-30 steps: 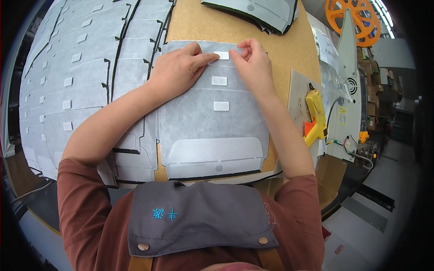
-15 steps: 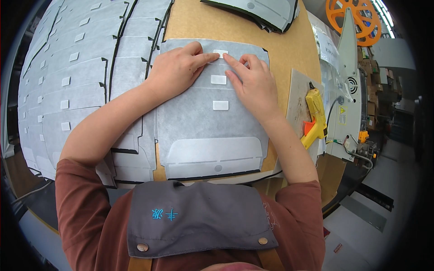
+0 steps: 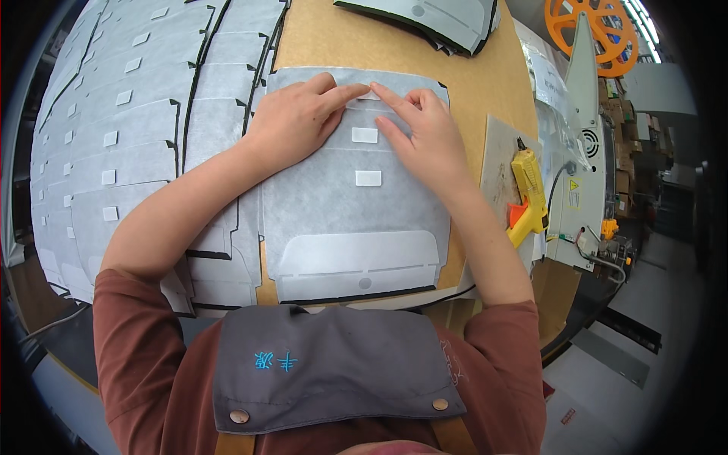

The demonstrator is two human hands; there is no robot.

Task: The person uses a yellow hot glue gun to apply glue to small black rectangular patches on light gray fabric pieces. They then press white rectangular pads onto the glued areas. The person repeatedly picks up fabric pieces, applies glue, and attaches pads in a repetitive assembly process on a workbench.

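Left grip, closure unclear, and my right grip, spread, meet at a white patch, 12 o'clock on the grey sheet.

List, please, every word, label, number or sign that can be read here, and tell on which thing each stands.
I do not copy out the wording; this is where it stands.
Dark grey apron: blue embroidered characters, large and clear.
Grey machine: yellow label with a warning triangle; its lettering is too small.
Floor: small red marking, too blurred to read.
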